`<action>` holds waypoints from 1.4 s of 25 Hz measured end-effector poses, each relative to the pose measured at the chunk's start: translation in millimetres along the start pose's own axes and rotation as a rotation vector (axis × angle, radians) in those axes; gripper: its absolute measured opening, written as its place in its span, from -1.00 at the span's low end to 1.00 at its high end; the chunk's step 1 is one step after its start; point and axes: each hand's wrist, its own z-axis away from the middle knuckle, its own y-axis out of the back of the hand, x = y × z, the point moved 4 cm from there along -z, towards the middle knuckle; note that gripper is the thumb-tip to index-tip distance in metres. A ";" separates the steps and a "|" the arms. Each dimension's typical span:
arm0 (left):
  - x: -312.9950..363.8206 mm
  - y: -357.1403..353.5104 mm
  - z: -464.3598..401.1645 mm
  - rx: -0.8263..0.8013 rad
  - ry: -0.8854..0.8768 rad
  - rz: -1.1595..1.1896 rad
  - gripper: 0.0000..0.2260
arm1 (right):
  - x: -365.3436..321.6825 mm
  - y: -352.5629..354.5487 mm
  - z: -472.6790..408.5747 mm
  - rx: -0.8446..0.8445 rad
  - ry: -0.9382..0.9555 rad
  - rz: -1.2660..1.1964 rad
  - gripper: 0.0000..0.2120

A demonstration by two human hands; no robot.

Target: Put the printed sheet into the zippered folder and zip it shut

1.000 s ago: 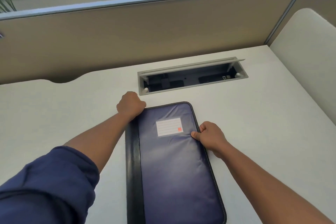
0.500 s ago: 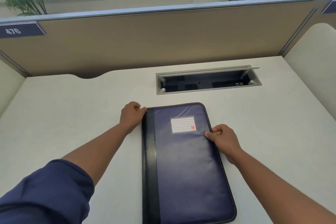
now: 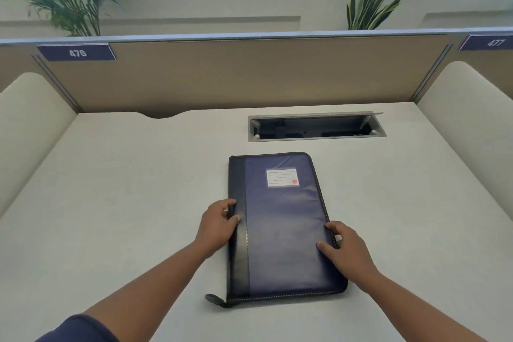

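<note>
A dark blue zippered folder (image 3: 280,230) lies flat and closed on the white desk (image 3: 116,203), with a black spine strip on its left and a white label (image 3: 281,177) near its top. Its zipper pull (image 3: 215,300) sticks out at the near left corner. My left hand (image 3: 218,226) holds the spine edge, thumb on top and fingers curled at the side. My right hand (image 3: 345,248) rests on the right edge, thumb and forefinger lying on the cover. No printed sheet is in sight.
An open cable tray (image 3: 313,128) is set into the desk behind the folder. A tan partition (image 3: 249,72) closes the back, and padded cream side panels (image 3: 469,119) stand at the left and right. Plants rise behind the partition.
Both hands have slid along the folder's edges from its far end toward me. The view has lifted, so the whole folder and its zipper pull now show.
</note>
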 end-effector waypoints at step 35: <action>-23.4 34.3 43.0 -0.299 -0.203 -0.488 0.21 | -52.6 -39.7 14.9 -0.086 0.213 0.300 0.10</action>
